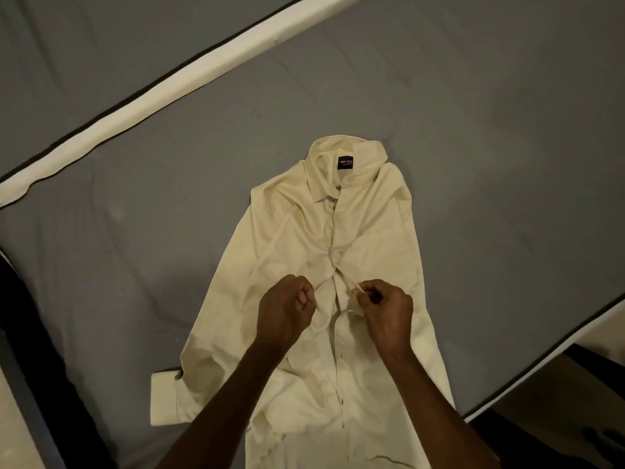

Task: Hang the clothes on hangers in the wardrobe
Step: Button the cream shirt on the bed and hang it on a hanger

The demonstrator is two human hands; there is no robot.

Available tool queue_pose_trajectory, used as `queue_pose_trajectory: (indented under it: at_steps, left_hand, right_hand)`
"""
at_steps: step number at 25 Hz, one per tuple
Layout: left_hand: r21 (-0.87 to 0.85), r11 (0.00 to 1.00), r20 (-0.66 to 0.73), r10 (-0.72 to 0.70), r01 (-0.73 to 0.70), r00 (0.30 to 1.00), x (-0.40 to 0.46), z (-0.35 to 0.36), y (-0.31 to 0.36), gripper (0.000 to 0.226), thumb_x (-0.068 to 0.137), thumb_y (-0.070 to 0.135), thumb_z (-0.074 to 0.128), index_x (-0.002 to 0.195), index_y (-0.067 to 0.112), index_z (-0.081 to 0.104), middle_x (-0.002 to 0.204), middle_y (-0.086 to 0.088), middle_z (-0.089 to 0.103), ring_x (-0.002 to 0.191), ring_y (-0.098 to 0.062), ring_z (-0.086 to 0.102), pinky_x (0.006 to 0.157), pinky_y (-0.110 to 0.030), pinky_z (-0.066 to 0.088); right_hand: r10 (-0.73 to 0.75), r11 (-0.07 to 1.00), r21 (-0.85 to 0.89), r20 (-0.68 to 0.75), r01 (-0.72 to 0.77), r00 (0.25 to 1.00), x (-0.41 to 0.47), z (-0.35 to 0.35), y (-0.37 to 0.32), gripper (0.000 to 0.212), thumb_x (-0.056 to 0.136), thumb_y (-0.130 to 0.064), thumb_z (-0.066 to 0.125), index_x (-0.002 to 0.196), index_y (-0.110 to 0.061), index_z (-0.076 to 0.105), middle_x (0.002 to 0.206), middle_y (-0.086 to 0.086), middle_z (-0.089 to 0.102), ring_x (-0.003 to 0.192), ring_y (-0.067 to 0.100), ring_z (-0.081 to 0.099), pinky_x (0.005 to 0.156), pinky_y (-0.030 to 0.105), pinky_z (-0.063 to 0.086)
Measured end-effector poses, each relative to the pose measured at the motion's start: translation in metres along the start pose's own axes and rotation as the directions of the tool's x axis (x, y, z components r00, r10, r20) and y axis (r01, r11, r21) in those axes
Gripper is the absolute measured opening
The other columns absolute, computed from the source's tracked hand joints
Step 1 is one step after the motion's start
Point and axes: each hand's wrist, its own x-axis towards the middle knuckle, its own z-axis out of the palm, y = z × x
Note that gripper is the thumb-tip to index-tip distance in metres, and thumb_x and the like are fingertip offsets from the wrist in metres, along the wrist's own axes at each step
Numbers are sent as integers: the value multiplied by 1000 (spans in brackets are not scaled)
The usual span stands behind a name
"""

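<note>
A cream button-up shirt [304, 238] lies front-up on the grey bed sheet [135, 248], collar pointing away from me, a black label inside the collar. One white button is fastened at chest height. My left hand [285, 309] pinches the left side of the front placket just below that button. My right hand [385, 309] pinches the right placket edge opposite it. Between the two hands the fabric puckers. One sleeve is folded at the lower left, its cuff sticking out. No hanger or wardrobe is in view.
A cream mattress edge with dark piping [189, 86] runs diagonally across the upper left. The bed's dark side [40, 350] drops to pale floor at the lower left. At the lower right the mattress corner [575, 333] ends above a dark floor area.
</note>
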Motion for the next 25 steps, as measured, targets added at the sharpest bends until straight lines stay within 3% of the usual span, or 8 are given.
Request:
queue_pose_trajectory:
  at_steps: [3,6,10,12,14,18,21,25]
  left_hand:
    - [146,975,26,164,-166,986,-6,6,-6,24,83,12,76,103,26,76,79,6,59,60,-11,59,52,-28,52]
    - [203,972,-66,137,-121,988,5,9,-11,30,87,23,80,117,23,76,78,4,60,60,-12,57,51,-26,48]
    - [67,997,-62,-19,23,998,22,8,-11,19,90,29,77,106,19,79,86,2,66,73,-14,65,67,-33,55]
    - [68,996,-23,-62,63,998,26,8,-11,13,90,25,75,100,18,78,91,1,69,80,-16,67,74,-34,55]
    - [67,994,-24,-88,89,996,30,7,-9,6,90,21,74,94,18,76,90,2,70,81,-16,67,75,-35,55]
    - [-209,960,38,-183,187,982,27,1,1,7,81,14,75,82,21,79,73,11,75,69,-5,71,72,-34,61]
    - [-439,827,179,-303,352,936,17,-7,18,6,80,11,80,83,16,82,71,3,77,68,-16,76,70,-40,64]
    - [-579,704,251,-325,411,912,7,-7,32,7,84,5,81,89,9,81,76,-6,78,75,-22,78,69,-32,62]
  right_hand:
    - [35,992,118,33,-39,999,0,-3,0,6,86,-14,81,89,-18,80,75,-12,74,70,6,71,71,33,61]
    - [162,936,299,94,-183,982,-1,4,3,16,83,-4,79,82,-20,79,73,-1,74,71,20,73,74,45,63]
    - [268,795,499,218,-343,938,1,15,-7,10,84,3,75,80,-6,73,69,5,66,73,21,66,76,43,61]
    - [290,750,533,266,-391,919,1,18,-15,6,86,6,70,81,5,66,68,5,61,71,22,63,73,39,60]
    - [290,732,545,294,-409,911,2,18,-23,9,85,6,66,77,5,64,69,10,59,68,27,61,67,37,60]
    - [227,721,579,323,-381,919,2,13,-25,17,88,-2,73,72,-3,67,68,13,57,65,28,61,67,39,62]
    - [160,781,547,295,-303,942,-6,11,-21,10,83,-2,78,79,0,69,69,16,64,63,28,63,70,41,58]
    - [72,883,444,194,-153,978,-14,13,-17,10,79,-8,81,83,-15,76,75,9,73,70,29,71,71,42,59]
